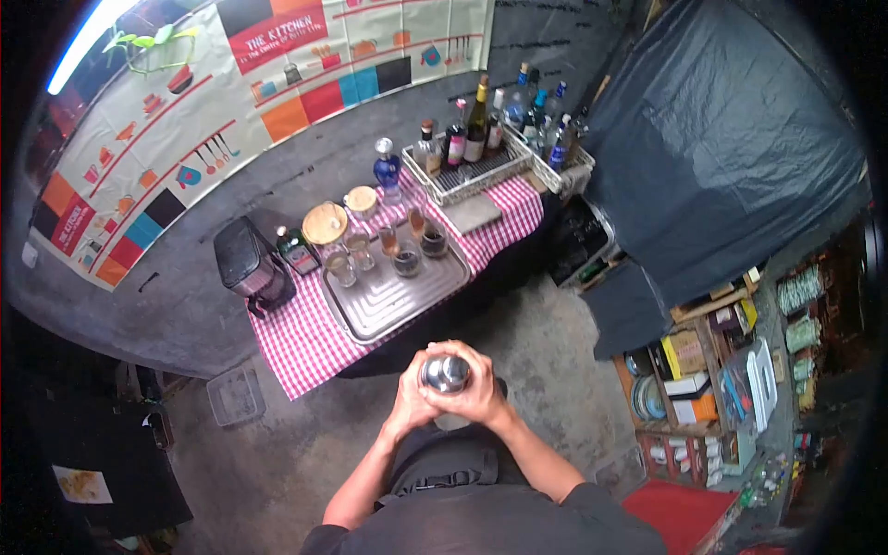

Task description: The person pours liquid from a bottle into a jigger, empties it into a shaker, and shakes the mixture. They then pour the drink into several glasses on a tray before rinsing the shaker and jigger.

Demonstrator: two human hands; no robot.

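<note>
Both hands are wrapped round a shiny metal shaker [445, 374], held upright in front of the body, its rounded top facing the camera. My left hand [413, 400] closes on its left side and my right hand [483, 393] on its right side. The shaker's lower part is hidden by the fingers. Beyond it, a metal tray [398, 301] lies on a red checked cloth [301, 360]. Several glasses stand along the tray's far side, among them a glass with dark contents [406, 260].
A black appliance [250, 261] and a dark green bottle [297, 251] stand left of the tray. A wire basket [481, 181] of bottles is at the back right. A plastic bin [235, 397] sits on the floor, and wooden shelves [680, 428] stand right.
</note>
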